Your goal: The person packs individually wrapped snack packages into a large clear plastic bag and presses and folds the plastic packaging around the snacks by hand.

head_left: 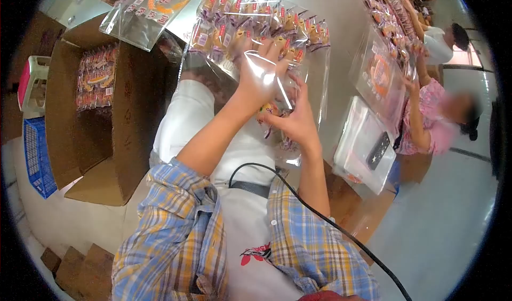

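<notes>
- Here we are, right at the lap: the left hand (260, 71) is laid over the wrapped packs (288, 23), shiny plastic across its back; I can't tell from here whether its fingers are gripping or merely pressing.
- And the right hand (300, 121), just beside it and nearer the body! Thumb and fingers curve around the near part of the clear bag (316, 82), though how tightly they close I can't tell.
- The clear bag spreads around both hands, and the packs sit in rows just beyond the left fingertips, more colour showing through the plastic by the right thumb.
- Away to the left of the grip, a cardboard box (130, 114) gapes open, with a filled bag (97, 79) of packs inside.
- Past that box, farther left: a blue crate (38, 157) and a stool (36, 82).
- Beyond the grip and leftward, a printed bag (152, 10) lies by the rows.
- Over to the right, a stack of bags (353, 135) carries a dark case (379, 150) with pale star marks.
- Farther right still, a co-worker in pink (434, 122) reaches toward another run of packs (385, 21).
</notes>
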Demonstrator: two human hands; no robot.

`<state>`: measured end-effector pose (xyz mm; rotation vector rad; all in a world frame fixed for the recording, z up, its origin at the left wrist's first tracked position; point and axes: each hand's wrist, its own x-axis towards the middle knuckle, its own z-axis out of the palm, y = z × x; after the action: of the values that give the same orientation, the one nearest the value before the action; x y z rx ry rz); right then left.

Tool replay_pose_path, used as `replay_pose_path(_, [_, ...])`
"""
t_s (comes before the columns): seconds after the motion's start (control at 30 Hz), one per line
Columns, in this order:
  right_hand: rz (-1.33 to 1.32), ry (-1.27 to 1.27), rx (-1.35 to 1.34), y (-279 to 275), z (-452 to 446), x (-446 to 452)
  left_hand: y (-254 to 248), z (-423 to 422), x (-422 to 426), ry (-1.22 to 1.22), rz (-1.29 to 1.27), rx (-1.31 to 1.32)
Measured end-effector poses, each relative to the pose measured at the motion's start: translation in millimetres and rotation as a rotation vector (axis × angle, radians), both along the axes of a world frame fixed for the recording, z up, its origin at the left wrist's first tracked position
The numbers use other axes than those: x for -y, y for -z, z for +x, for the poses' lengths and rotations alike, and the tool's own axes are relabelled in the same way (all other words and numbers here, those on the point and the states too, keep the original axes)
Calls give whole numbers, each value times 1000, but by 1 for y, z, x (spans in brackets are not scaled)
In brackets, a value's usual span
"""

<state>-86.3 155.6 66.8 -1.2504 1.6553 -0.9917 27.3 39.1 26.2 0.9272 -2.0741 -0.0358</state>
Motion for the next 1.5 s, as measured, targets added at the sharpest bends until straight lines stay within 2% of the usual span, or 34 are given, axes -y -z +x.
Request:
replay_pose_path(0.07, [41,6,-57,3,-1,-3,0,0,0,16,21,-28])
replay_pose_path(0.17, [192,86,50,-5,-1,-8,3,4,1,27,30,-7])
replay_pose_path(0.2, [176,124,92,-7,0,-9,2,5,1,30,47,1])
replay_pose_path(0.3, [-91,416,38,13,-1,-12,-1,3,-3,21,64,-7])
replay_pose_path(0.43, [3,700,678,-7,8,-2,-2,-1,-2,19,64,-22])
replay_pose_path(0.47, [-10,767,720,-8,13,3,-4,-1,-1,18,79,-22])
replay_pose_path(0.57, [85,623,1150,12,-7,-3,0,0,2,21,45,-61])
replay_pose_path(0.6, [168,478,1299,13,-13,-6,-2,1,1,2,39,-58])
replay_pose_path(0.7, [252,365,1429,18,-23,-11,-5,5,0,30,45,-67])
replay_pose_path(0.73, [237,385,1405,16,-23,-13,-3,6,1,43,43,-68])
replay_pose_path(0.83, [122,633,1085,15,-18,-12,0,5,3,48,63,-55])
replay_pose_path(0.87, [-62,700,989,16,-12,-12,-1,3,2,29,85,-39])
replay_pose_path(0.97, [-240,891,623,34,4,4,-11,3,-3,-21,139,36])
replay_pose_path(1.0, [-250,884,635,34,6,8,-14,4,-2,-29,123,48])
replay_pose_path(1.1, [-230,732,284,33,18,22,-17,7,1,-54,85,75])
replay_pose_path(1.17, [-196,710,16,24,19,25,-8,5,3,-75,42,36])
replay_pose_path(1.2, [-202,710,-82,24,15,29,-9,4,2,-57,132,-7])
replay_pose_path(1.23, [-206,708,-182,26,11,32,-10,4,2,-53,110,-10])
replay_pose_path(1.33, [-225,835,235,26,13,42,-14,8,-1,-45,63,-5])
replay_pose_path(1.5, [-59,873,334,36,-4,52,-18,10,1,-40,96,-5])
